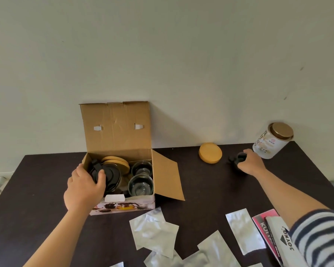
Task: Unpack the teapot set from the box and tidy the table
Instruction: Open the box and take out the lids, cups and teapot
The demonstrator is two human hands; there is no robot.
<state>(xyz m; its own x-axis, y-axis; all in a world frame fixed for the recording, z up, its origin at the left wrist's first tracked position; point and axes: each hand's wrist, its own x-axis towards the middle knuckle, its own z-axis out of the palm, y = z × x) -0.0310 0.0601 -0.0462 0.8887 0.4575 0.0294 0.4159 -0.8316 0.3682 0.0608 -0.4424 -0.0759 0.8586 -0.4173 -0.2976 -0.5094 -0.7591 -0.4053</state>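
Foil sachets littered near desk edge | box at far edge, lid up | our left hand clasped teapot inside; lift straight, sparing glass cups | right hand closed round small cup, far-right corner.

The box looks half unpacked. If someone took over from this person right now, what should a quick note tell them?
Left hand grips the black teapot lid inside the open box.
Right hand holds a small glass cup on the table.
Out already: one wooden coaster.
Still boxed: teapot, more coasters, two glass cups.
Left: empty the box, gather the foil packets.
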